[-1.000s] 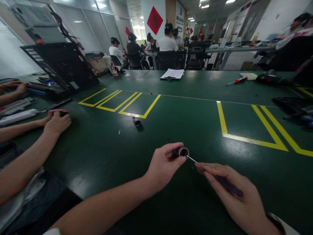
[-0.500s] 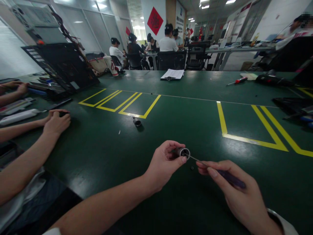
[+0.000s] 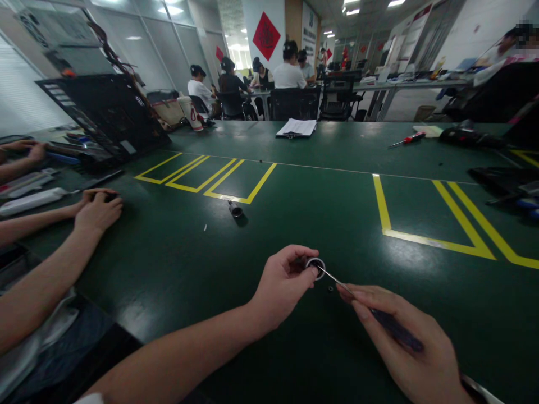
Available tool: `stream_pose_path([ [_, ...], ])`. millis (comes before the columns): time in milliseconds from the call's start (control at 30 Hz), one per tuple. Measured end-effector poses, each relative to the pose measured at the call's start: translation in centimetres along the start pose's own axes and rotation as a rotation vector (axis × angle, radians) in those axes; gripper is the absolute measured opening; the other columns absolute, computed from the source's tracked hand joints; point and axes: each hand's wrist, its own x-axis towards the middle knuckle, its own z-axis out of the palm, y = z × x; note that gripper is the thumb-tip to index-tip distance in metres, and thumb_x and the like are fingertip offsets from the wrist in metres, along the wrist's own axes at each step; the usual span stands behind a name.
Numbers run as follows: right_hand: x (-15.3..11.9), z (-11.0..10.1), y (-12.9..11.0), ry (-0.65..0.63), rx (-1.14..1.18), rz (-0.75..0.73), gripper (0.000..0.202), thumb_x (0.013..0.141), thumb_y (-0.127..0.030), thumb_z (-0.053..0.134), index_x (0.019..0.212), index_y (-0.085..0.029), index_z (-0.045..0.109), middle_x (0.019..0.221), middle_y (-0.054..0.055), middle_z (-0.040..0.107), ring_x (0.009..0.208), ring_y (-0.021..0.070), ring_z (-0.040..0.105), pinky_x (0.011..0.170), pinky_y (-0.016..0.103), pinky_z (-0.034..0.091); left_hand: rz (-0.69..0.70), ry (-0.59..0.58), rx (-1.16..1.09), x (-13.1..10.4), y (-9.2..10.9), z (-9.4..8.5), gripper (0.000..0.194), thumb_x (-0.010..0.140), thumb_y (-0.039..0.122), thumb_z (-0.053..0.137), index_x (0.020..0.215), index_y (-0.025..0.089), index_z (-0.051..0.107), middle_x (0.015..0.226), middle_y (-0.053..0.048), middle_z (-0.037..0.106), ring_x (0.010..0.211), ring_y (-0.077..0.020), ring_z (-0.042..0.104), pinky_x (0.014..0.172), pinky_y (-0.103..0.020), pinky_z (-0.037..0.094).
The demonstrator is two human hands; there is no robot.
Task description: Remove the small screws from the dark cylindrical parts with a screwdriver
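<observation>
Between the thumb and fingers of my left hand [image 3: 284, 286] is a small round metal cup-like part [image 3: 316, 265], its open rim facing right. My right hand [image 3: 404, 331] is closed around the dark handle of a screwdriver [image 3: 393, 328]. The thin shaft reaches into the opening of the metal part; its tip is hidden inside. A tiny dark nut-like ring [image 3: 330, 289] lies on the green table [image 3: 236, 269] just below the part. Farther left, a similar dark metal part [image 3: 236, 210] rests on its side near the yellow tape.
Yellow tape outlines [image 3: 433, 243] mark the table. A clipboard with papers [image 3: 296, 128] and a red screwdriver [image 3: 406, 139] lie toward the far edge. At the left, a co-worker's hands [image 3: 99, 210] rest near a large black tilted panel [image 3: 105, 112]. Dark tools [image 3: 501, 185] lie at the right.
My right hand has shifted slightly down, so the screwdriver enters the metal part at a steeper angle. My left hand has tilted the part a little, and its thumb covers more of the rim.
</observation>
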Motion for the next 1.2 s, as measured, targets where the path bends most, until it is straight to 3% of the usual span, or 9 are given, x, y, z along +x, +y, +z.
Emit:
stream_pose_path([
  [300, -0.1, -0.4, -0.7, -0.086, -0.174, -0.176, 0.028, 0.080, -0.010, 0.056, 0.106, -0.019, 0.062, 0.094, 0.008, 0.073, 0.084, 0.0195, 0.071, 0.072, 0.028, 0.060, 0.101, -0.028, 0.142, -0.1, -0.5, -0.1, 0.024, 0.074, 0.015, 0.058, 0.096, 0.014, 0.068, 0.086, -0.006, 0.069, 0.072, -0.0138, 0.063, 0.060, -0.023, 0.052],
  [500, 0.4, -0.6, -2.1, -0.079, -0.387, -0.354, 0.020, 0.080, -0.010, 0.050, 0.091, -0.017, 0.066, 0.084, 0.008, 0.075, 0.074, 0.0187, 0.072, 0.066, 0.023, 0.061, 0.110, -0.006, 0.166, -0.3, -0.1, 0.1, 0.026, 0.072, 0.014, 0.058, 0.095, 0.014, 0.070, 0.091, -0.007, 0.071, 0.072, -0.0150, 0.065, 0.060, -0.023, 0.053],
  [633, 0.0, -0.5, -2.2, -0.104, -0.451, -0.421, 0.023, 0.079, -0.008, 0.049, 0.091, -0.016, 0.066, 0.082, 0.008, 0.075, 0.070, 0.0196, 0.072, 0.064, 0.023, 0.061, 0.140, -0.017, 0.161, -0.3, -0.3, 0.3, 0.027, 0.070, 0.011, 0.058, 0.093, 0.016, 0.072, 0.098, -0.007, 0.070, 0.076, -0.0159, 0.066, 0.059, -0.022, 0.053],
  [1200, -0.7, -0.3, -2.4, -0.145, -0.543, -0.436, 0.022, 0.080, -0.007, 0.049, 0.091, -0.015, 0.066, 0.084, 0.009, 0.075, 0.073, 0.0204, 0.072, 0.064, 0.026, 0.062, 0.157, -0.019, 0.190, -0.3, -0.5, 0.4, 0.024, 0.071, 0.012, 0.058, 0.091, 0.015, 0.071, 0.092, -0.007, 0.069, 0.076, -0.0158, 0.065, 0.068, -0.027, 0.055],
])
